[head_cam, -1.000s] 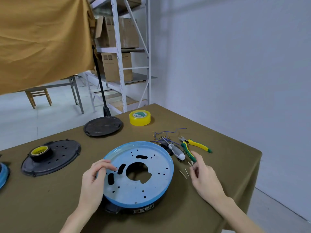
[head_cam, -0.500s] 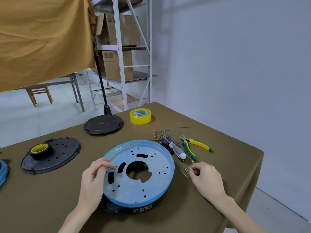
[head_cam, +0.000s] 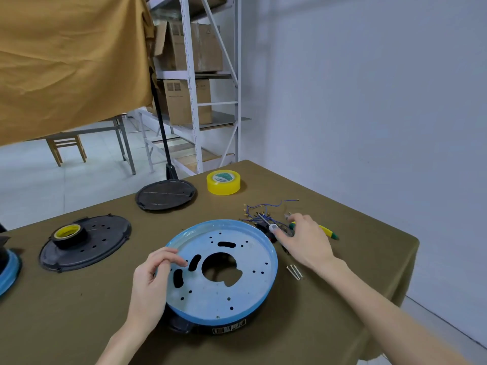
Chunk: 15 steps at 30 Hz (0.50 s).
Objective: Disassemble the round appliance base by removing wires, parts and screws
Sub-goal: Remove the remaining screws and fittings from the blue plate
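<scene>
the left hand [head_cam: 154,279] is steadying the blue round base [head_cam: 221,270] at its rim, fingers curled. the right hand [head_cam: 307,239] is closing round the screwdriver [head_cam: 271,227] beside it; grip the handle fully before lifting clear of the wires [head_cam: 263,209].

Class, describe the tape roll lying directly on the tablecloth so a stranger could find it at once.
Start at the blue round base mid-table and look to the far edge. There lies the yellow tape roll, beside a black disc. Unlike the other roll, it sits on cloth, not on a black cover.
</scene>
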{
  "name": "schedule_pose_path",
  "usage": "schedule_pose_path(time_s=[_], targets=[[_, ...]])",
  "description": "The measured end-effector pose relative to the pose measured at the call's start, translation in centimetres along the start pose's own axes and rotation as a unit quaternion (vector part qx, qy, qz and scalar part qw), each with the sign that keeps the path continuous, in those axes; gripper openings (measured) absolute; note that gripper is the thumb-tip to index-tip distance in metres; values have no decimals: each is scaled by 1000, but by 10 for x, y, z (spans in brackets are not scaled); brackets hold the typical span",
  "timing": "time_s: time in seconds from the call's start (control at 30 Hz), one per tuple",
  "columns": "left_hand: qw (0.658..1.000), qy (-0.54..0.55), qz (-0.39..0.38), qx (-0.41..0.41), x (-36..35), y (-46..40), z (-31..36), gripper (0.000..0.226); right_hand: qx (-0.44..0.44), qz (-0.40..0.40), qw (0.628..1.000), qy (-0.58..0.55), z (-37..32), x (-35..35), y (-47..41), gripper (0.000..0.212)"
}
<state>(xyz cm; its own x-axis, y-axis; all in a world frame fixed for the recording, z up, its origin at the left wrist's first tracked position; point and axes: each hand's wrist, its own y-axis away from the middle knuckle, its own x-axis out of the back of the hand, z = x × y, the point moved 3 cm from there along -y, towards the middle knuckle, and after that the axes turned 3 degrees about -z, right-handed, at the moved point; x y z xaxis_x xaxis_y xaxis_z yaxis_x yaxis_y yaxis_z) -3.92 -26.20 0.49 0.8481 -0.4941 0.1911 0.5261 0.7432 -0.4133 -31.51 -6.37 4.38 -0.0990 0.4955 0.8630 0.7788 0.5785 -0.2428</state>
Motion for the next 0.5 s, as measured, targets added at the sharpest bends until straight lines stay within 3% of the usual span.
schedule_pose_path(time_s=[0.17, 0.3, 0.4, 0.5], targets=[[1000, -11, -4, 4, 1, 0, -1, 60, -5, -79, 987, 140, -11, -20, -18, 38], [1000, -12, -9, 4, 2, -2, -6, 60, -33, -111, 984, 132, -7, -17, -25, 30], [1000, -8, -10, 1, 2, -2, -4, 59, -30, -12, 999, 29, -13, 5, -23, 30], [999, -34, -21, 7, 4, -2, 3, 48, -4, 87, 973, -211, -26, 38, -20, 25]])
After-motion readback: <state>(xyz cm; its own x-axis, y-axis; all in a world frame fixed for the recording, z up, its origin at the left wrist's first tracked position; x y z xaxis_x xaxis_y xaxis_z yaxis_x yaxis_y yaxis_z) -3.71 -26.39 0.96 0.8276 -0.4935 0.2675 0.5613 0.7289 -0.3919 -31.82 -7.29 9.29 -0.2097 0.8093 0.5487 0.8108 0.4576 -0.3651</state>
